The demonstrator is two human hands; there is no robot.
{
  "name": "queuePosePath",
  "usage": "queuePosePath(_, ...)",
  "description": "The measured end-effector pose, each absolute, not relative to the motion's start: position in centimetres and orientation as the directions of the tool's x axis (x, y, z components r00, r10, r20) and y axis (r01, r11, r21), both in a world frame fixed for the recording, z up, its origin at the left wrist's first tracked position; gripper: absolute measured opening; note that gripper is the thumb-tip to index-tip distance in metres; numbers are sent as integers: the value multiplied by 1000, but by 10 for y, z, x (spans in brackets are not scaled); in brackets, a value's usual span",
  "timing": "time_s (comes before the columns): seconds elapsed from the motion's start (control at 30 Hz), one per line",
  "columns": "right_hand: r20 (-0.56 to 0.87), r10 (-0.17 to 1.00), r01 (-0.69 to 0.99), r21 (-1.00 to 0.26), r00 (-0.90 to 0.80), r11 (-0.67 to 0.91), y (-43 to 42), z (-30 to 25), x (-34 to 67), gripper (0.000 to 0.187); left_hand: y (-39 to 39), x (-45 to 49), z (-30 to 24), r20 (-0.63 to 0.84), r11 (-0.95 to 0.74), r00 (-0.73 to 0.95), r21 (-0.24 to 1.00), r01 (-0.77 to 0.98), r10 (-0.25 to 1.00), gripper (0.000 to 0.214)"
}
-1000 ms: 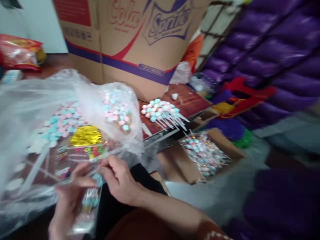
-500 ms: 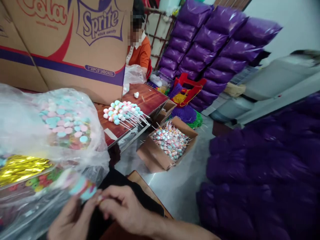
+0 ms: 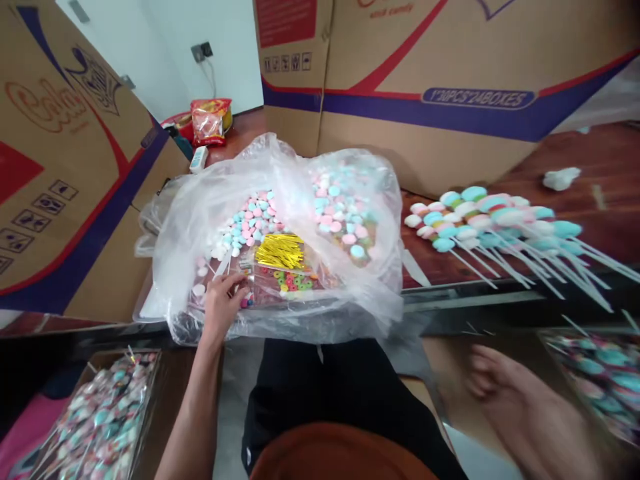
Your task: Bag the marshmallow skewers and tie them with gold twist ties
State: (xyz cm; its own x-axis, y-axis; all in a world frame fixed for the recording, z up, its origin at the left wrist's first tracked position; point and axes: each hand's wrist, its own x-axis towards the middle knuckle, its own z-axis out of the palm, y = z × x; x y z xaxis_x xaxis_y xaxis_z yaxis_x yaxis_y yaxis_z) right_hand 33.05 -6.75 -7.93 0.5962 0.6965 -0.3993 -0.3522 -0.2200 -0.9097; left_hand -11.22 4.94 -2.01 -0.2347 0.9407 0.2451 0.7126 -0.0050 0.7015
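Snag risk — your left hand (image 3: 223, 301) fingers curl on wrappers (image 3: 293, 280), grip unclear; bag (image 3: 195, 213) around them may drag. Right hand (image 3: 500, 390) fingers spread.

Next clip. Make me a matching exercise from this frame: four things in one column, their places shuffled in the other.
1 left hand
2 right hand
3 gold twist ties
4 stick candies

A low right, off the table
B inside the clear plastic bag
C bare on the table, right of the bag
D at the bag's near edge

Pairs: 1-D, 2-A, 3-B, 4-C
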Motion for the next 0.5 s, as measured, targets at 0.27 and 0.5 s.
queuePosePath(0.27,-242,970,-39,-969,-36,-243,-55,-29,174,30,62,-110,-21,226,35,-349,795,606,909,24)
queuePosePath(0.5,-206,965,-199,-951,-160,-236,-25,-14,101,32,6,-45,-2,437,-86,-472,796,599,765,18)
